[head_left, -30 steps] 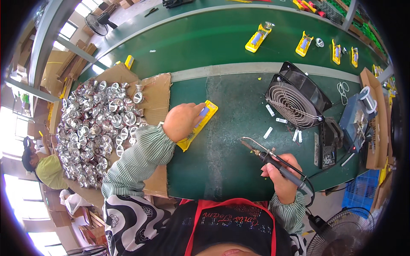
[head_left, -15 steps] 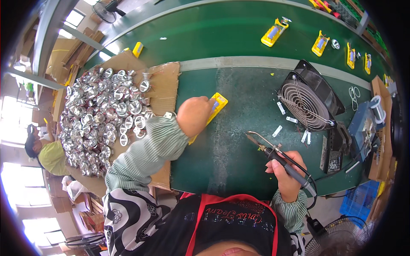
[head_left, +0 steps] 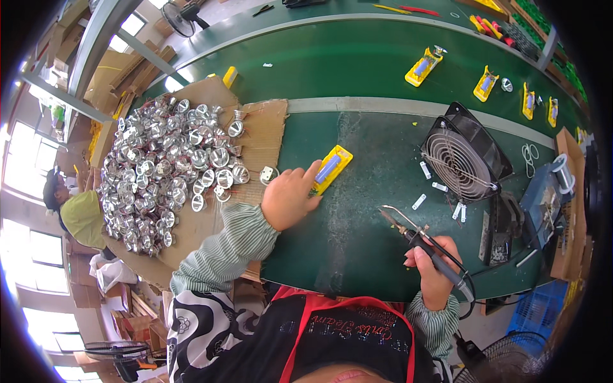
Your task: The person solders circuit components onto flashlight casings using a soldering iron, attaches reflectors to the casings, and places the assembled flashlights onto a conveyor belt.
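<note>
A yellow flashlight housing (head_left: pixel 345 155) lies tilted on the green bench in front of me, a blue cylindrical cell (head_left: pixel 328 168) inside it. My left hand (head_left: pixel 288 199) is closed on its near end, thumb and index finger along its sides, hiding that end. Just left of that hand sits a small lamp reflector (head_left: pixel 268 175), its pale back showing. My right hand (head_left: pixel 435 268) is wrapped round the dark handle of a soldering iron (head_left: pixel 429 252). The iron's tip points up and left, apart from the housing. A thin metal tube runs beside the tip.
Many silvery reflectors (head_left: pixel 169 175) are heaped on cardboard (head_left: pixel 265 131) at left. A black fan (head_left: pixel 465 156) stands at right, with several small white strips (head_left: pixel 419 202) nearby. Solder wire (head_left: pixel 563 173) sits beyond. More yellow housings (head_left: pixel 424 66) lie on the far green surface (head_left: pixel 345 57).
My left hand has drawn back toward me and left along the housing, uncovering more of the blue cell. The whole view has shifted slightly. My right hand keeps the soldering iron in nearly the same pose.
</note>
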Available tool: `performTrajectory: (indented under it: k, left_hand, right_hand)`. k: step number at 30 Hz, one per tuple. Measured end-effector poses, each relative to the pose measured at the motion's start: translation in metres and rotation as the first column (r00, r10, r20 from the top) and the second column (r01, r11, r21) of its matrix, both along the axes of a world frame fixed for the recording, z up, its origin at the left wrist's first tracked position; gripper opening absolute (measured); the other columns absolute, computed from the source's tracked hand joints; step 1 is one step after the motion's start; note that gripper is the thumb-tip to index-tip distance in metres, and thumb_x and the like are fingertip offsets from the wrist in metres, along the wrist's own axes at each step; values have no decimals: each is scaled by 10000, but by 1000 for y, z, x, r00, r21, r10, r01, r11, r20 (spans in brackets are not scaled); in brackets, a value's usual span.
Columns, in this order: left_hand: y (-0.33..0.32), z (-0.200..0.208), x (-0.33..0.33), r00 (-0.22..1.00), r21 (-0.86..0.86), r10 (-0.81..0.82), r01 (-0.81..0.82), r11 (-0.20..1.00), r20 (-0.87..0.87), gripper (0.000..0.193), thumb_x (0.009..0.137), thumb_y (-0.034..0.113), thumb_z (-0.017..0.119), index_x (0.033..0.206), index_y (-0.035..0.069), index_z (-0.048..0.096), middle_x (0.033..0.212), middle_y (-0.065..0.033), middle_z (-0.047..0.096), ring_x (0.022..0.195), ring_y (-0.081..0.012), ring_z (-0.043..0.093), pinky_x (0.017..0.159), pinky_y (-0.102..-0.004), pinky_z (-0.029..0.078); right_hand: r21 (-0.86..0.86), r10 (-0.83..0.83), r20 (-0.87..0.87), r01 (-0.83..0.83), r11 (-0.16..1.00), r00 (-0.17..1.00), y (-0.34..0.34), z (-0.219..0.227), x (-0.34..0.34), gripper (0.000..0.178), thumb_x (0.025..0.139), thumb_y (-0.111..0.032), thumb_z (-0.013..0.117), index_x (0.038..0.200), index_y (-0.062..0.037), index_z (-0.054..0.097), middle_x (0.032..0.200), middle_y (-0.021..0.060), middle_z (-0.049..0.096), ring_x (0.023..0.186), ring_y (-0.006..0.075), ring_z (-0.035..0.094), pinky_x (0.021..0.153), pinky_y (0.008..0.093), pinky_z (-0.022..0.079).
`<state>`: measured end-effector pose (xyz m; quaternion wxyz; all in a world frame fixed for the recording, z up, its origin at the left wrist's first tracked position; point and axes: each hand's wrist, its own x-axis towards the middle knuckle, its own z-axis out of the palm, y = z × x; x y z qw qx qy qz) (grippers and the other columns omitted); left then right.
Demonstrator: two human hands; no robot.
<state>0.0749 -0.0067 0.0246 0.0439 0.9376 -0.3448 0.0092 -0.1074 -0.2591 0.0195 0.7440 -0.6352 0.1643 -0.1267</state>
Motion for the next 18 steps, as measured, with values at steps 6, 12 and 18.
performTrajectory:
  k: [6, 12, 18]
  left_hand:
    - [-4, -10, -28, 976, -82, -8, -10, 997, -217, 613, 826, 286, 688, 1339, 78, 425, 856, -139, 588, 812, -322, 620, 727, -416, 491]
    - [66, 14, 25, 974, -50, 227, -227, 973, 0, 320, 848, 219, 670, 1122, 59, 624, 945, -160, 633, 829, -325, 641, 715, -407, 508]
    - [99, -13, 47, 879, -186, 112, -220, 958, -463, 245, 870, 166, 585, 1098, 85, 626, 961, -154, 603, 843, -332, 619, 714, -424, 500]
  right_hand:
    - [-20, -11, -19, 10, 1000, 1000, 5, 2, -1, 185, 822, 51, 639, 985, 53, 551, 782, 165, 675, 652, 181, 666, 618, 290, 562]
    - [-46, -13, -29, 12, 999, 999, 8, 4, 1, 189, 827, 49, 637, 996, 53, 552, 788, 167, 675, 649, 182, 664, 614, 291, 564]
    - [-53, 26, -17, -27, 998, 1000, 14, 3, 8, 202, 828, 50, 638, 1008, 53, 547, 793, 171, 676, 651, 181, 665, 618, 293, 566]
